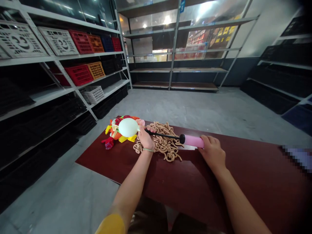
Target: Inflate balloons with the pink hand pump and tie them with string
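Note:
My left hand point(145, 138) is closed around the neck of a pale green balloon point(128, 127), pinching it onto the black nozzle of a hand pump. The balloon is partly inflated and round. My right hand point(212, 151) grips the pink barrel of the pump point(192, 141), which lies level above the dark red table point(243, 182). Under the pump's black shaft lies a heap of tan rope-like loops point(165, 143). A pile of flat coloured balloons point(114, 133) sits just left of the inflated one.
Metal shelving point(56, 58) with white, red and orange plastic baskets lines the left wall. More shelves stand at the back and right. The table's left edge drops to a grey concrete floor point(195, 107). A blurred item point(298, 156) lies at the table's right edge.

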### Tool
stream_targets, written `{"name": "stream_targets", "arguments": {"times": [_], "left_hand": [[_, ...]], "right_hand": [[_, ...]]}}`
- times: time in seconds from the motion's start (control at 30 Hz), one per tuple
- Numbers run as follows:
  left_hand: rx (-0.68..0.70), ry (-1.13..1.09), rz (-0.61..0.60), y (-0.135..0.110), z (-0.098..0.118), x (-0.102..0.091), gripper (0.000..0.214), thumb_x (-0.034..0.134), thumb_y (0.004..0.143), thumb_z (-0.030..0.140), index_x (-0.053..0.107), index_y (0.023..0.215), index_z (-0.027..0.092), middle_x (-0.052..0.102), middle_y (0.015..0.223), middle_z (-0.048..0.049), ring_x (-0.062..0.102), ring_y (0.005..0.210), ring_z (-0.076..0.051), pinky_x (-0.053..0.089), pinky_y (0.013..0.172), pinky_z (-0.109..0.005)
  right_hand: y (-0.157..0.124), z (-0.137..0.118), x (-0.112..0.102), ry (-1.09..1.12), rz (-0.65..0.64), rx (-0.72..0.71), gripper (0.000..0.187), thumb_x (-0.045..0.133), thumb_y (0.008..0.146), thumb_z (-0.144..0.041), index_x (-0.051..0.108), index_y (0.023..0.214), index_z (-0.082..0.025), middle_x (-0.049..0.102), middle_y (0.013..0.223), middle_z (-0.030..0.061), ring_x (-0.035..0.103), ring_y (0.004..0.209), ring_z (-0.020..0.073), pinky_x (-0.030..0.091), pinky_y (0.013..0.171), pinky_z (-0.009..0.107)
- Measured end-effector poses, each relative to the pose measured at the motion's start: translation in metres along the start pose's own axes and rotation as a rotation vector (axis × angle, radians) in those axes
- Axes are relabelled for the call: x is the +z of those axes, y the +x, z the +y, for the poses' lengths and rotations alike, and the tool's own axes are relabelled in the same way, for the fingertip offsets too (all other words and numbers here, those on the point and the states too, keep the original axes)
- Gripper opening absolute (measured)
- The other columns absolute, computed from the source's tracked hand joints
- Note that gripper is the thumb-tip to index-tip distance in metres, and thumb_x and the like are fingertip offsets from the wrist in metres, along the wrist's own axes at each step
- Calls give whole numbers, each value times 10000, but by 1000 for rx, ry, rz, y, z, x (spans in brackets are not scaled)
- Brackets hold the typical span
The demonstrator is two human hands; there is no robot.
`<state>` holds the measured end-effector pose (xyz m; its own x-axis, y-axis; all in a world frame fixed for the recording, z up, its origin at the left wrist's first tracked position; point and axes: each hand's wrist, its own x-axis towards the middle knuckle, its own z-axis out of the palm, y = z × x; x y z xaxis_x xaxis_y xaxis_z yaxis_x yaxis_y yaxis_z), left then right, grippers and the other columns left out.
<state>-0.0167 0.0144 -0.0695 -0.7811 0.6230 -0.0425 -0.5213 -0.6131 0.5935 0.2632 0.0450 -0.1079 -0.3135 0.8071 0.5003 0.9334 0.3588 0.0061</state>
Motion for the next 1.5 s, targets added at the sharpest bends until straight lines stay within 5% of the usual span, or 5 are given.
{"name": "stream_targets", "arguments": {"times": [0.37,0.77,0.93,1.13,1.5], "left_hand": [[-90,91,-124,-31,-27,5,336,535,884,482,413,730,210,456,544,51,455,430,-97,403,447,-237],[-28,46,-105,-16,-12,8,276,489,906,375,378,710,214,456,553,49,474,449,-108,430,478,-261],[-27,9,4,-12,-6,5,299,528,885,426,384,727,217,413,542,68,417,423,-82,368,444,-227],[-119,47,-148,-27,-19,5,291,563,876,421,410,750,209,444,562,60,430,416,-77,369,430,-220],[-39,43,-41,-3,-1,6,260,542,864,354,363,727,224,422,559,63,432,441,-93,393,466,-245]], "right_hand": [[-14,-70,-8,79,-51,-174,433,568,875,-320,476,1289,-234,631,1080,66,542,948,223,378,619,295],[-1,11,11,30,-44,-5,329,565,846,-279,520,1165,-210,620,1082,66,510,1027,249,385,674,309],[-5,-31,-7,15,-9,-53,395,592,825,-261,502,1208,-219,609,1041,79,496,985,260,381,665,316],[-18,-79,-21,130,-92,-165,425,571,850,-268,458,1258,-240,627,1039,58,553,898,218,351,599,296],[3,7,-6,17,-39,0,353,606,811,-227,526,1154,-241,617,1101,55,514,997,242,386,651,309]]}}
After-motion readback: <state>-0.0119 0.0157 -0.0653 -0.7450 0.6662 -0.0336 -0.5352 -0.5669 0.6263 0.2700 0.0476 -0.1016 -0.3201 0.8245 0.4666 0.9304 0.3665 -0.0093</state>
